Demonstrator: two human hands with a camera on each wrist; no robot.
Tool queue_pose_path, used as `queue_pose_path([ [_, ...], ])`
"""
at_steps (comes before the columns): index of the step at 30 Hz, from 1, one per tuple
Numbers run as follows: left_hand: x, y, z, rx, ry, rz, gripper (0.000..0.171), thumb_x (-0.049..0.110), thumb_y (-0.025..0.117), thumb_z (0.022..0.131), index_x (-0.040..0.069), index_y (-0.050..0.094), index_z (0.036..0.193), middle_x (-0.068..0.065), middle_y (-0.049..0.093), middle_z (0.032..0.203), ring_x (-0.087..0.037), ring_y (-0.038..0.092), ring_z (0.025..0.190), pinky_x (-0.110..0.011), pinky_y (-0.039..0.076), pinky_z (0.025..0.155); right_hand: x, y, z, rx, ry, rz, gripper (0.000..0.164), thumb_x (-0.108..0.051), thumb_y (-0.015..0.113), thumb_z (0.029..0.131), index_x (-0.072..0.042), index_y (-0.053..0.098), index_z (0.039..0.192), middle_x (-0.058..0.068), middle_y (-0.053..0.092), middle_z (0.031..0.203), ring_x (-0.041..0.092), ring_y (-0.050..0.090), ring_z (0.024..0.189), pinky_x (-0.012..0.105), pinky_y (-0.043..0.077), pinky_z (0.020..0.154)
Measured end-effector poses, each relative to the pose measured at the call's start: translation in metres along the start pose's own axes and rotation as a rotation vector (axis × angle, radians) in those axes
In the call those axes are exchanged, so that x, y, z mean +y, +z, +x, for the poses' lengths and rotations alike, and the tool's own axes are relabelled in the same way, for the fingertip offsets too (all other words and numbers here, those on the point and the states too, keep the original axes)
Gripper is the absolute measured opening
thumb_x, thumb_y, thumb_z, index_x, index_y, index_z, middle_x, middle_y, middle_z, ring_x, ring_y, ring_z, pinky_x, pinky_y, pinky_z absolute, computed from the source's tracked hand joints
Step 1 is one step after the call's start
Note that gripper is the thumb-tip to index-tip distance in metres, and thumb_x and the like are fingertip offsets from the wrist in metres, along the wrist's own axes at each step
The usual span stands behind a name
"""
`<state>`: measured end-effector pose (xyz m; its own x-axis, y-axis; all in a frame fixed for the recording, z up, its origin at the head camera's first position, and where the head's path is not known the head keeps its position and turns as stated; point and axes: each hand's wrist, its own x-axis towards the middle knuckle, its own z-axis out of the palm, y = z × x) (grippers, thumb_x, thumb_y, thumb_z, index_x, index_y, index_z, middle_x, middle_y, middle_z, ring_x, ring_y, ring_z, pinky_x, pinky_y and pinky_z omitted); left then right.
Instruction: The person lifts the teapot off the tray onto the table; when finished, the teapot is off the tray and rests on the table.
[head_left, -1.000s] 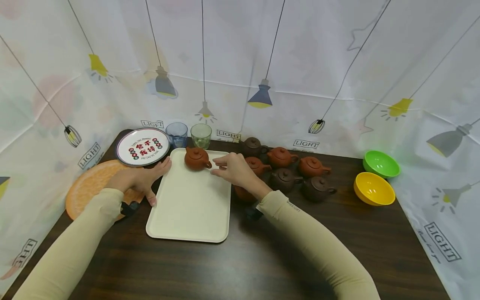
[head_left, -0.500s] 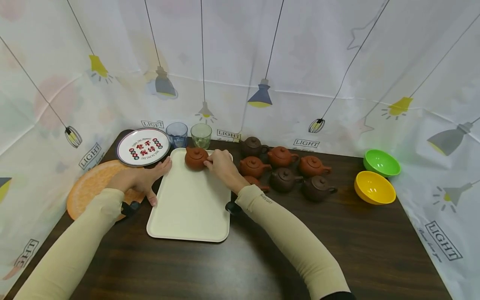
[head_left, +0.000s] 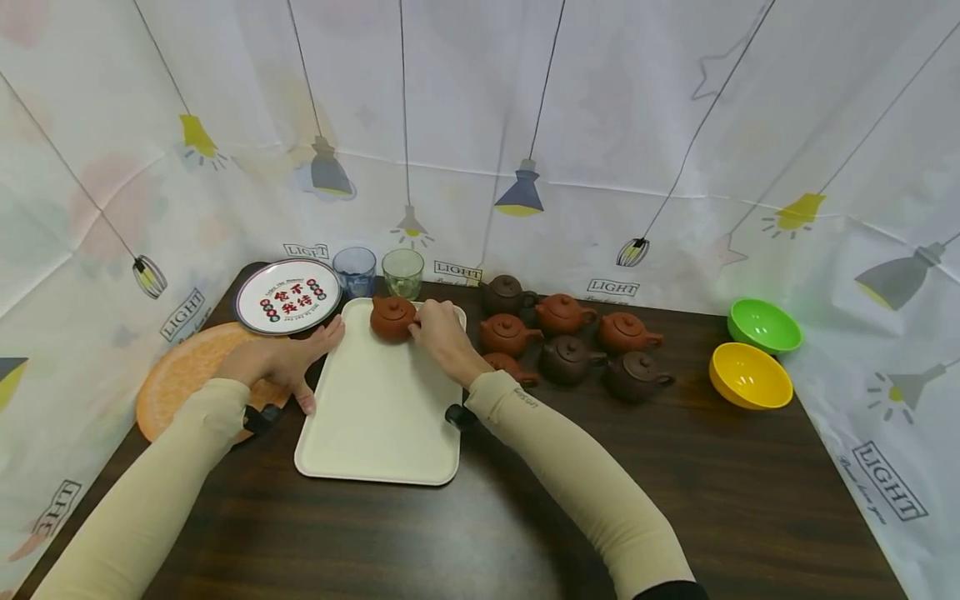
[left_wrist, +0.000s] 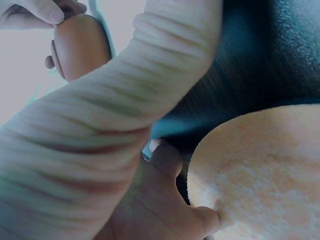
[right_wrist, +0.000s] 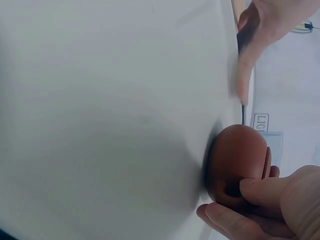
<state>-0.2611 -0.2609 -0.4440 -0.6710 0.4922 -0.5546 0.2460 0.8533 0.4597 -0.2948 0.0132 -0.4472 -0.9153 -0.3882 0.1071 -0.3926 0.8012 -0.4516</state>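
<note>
A reddish-brown clay teapot (head_left: 392,320) sits on the far end of a cream rectangular tray (head_left: 375,425). At its right side my right hand (head_left: 442,337) pinches the handle between thumb and fingers; the right wrist view shows the thumb on the handle loop of the teapot (right_wrist: 241,152). My left hand (head_left: 279,365) lies spread along the tray's left edge, its fingers straight and thumb apart. In the left wrist view a sleeve covers part of the teapot (left_wrist: 82,45).
Several red and dark brown teapots (head_left: 567,358) cluster right of the tray. Behind it stand a blue glass (head_left: 355,268) and a green glass (head_left: 403,272). A printed plate (head_left: 300,283) and a round orange mat (head_left: 176,367) lie left. Green (head_left: 763,325) and yellow bowls (head_left: 750,377) stand far right.
My right hand has moved left from beside the teapot and taken hold of its handle. The left hand, tray and teapot stay about where they were.
</note>
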Motion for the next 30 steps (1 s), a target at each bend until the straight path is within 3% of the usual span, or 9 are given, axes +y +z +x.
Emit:
queue_pose_path([
  [5, 0.003, 0.002, 0.001, -0.016, 0.001, -0.031, 0.152, 0.04, 0.095, 0.072, 0.002, -0.016, 0.169, -0.026, -0.03, 0.174, -0.054, -0.008, 0.163, -0.07, 0.02, 0.128, 0.005, -0.008, -0.008, -0.005, -0.025, 0.057, 0.03, -0.008, 0.068, 0.104, -0.002, 0.081, 0.078, -0.004, 0.049, 0.058, 0.009, 0.042, 0.054, 0.021, 0.031, 0.054],
  [11, 0.003, 0.004, 0.0, -0.011, -0.004, -0.062, 0.153, 0.042, 0.094, 0.071, 0.004, -0.017, 0.169, -0.025, -0.031, 0.174, -0.056, -0.009, 0.163, -0.072, 0.019, 0.127, 0.013, -0.028, -0.024, 0.005, -0.05, 0.112, 0.036, -0.006, 0.067, 0.104, 0.001, 0.075, 0.07, -0.002, 0.037, 0.056, 0.011, 0.038, 0.052, 0.022, 0.03, 0.055],
  [14, 0.004, 0.001, 0.001, -0.009, -0.007, -0.049, 0.153, 0.042, 0.095, 0.071, 0.004, -0.016, 0.169, -0.025, -0.03, 0.174, -0.056, -0.009, 0.163, -0.072, 0.019, 0.127, 0.017, -0.043, -0.033, 0.023, -0.054, 0.119, 0.025, -0.007, 0.068, 0.104, 0.0, 0.084, 0.086, 0.004, 0.06, 0.061, 0.013, 0.05, 0.053, 0.021, 0.037, 0.056],
  [16, 0.003, 0.0, 0.002, -0.004, -0.001, -0.027, 0.153, 0.042, 0.095, 0.071, 0.002, -0.015, 0.169, -0.026, -0.029, 0.174, -0.057, -0.007, 0.163, -0.072, 0.019, 0.127, 0.019, -0.053, -0.04, 0.043, -0.066, 0.117, 0.018, -0.007, 0.069, 0.104, -0.001, 0.086, 0.101, 0.011, 0.078, 0.077, 0.016, 0.064, 0.059, 0.022, 0.046, 0.058],
  [20, 0.002, 0.0, 0.004, 0.002, 0.018, 0.001, 0.152, 0.043, 0.095, 0.071, 0.001, -0.014, 0.17, -0.027, -0.028, 0.175, -0.056, -0.004, 0.163, -0.071, 0.021, 0.127, 0.024, -0.076, -0.056, 0.083, -0.102, 0.107, 0.021, -0.009, 0.069, 0.104, -0.001, 0.082, 0.118, 0.017, 0.084, 0.106, 0.022, 0.078, 0.071, 0.024, 0.057, 0.06],
  [25, 0.001, 0.001, 0.004, -0.006, 0.032, 0.0, 0.153, 0.043, 0.095, 0.07, 0.001, -0.013, 0.169, -0.028, -0.028, 0.174, -0.058, -0.001, 0.162, -0.071, 0.024, 0.126, 0.038, -0.106, -0.083, 0.136, -0.189, 0.111, 0.02, -0.008, 0.072, 0.102, 0.0, 0.083, 0.117, 0.018, 0.083, 0.106, 0.015, 0.065, 0.052, 0.022, 0.045, 0.052],
  [29, 0.0, 0.0, 0.002, 0.005, 0.027, 0.018, 0.152, 0.044, 0.095, 0.072, 0.001, -0.013, 0.17, -0.028, -0.026, 0.175, -0.06, 0.007, 0.161, -0.069, 0.03, 0.124, 0.054, -0.124, -0.105, 0.188, -0.221, 0.085, 0.018, -0.004, 0.073, 0.1, 0.0, 0.083, 0.114, 0.018, 0.083, 0.104, 0.014, 0.064, 0.051, 0.022, 0.041, 0.052],
  [30, -0.014, 0.002, 0.013, 0.013, 0.035, 0.016, 0.155, 0.048, 0.095, 0.07, 0.006, -0.014, 0.171, -0.025, -0.027, 0.175, -0.058, 0.008, 0.162, -0.068, 0.031, 0.124, 0.06, -0.127, -0.111, 0.194, -0.216, 0.076, 0.019, -0.004, 0.072, 0.1, 0.0, 0.083, 0.115, 0.019, 0.083, 0.105, 0.012, 0.063, 0.05, 0.022, 0.04, 0.051],
])
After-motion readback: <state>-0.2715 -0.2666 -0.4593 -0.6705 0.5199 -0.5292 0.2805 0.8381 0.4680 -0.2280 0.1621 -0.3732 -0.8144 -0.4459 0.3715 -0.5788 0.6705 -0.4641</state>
